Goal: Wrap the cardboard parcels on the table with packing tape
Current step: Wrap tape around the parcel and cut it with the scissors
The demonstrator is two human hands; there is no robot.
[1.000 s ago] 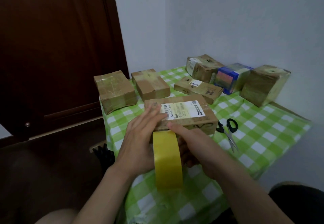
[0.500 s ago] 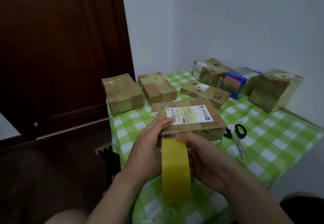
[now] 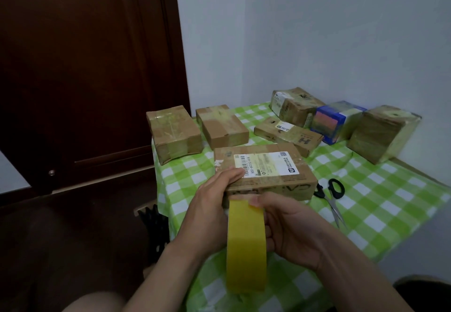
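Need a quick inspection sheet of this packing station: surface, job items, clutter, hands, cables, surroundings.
Surface: table with green-and-white check cloth.
Job's things: front parcel, white label up, lies flat; yellow tape roll held upright against its near side; six other boxes behind.
Clutter: black-handled scissors beside the front parcel's right end.
Hands: left hand grips the front parcel's near left edge; right hand pinches the tape roll's top.
Cables: nothing seen.
Surroundings: dark wooden door at left, pale wall behind.

The left hand (image 3: 207, 216) and right hand (image 3: 292, 233) are bare. The left forearm (image 3: 156, 280), right forearm (image 3: 361, 285) and knee (image 3: 97, 303) are uncovered.
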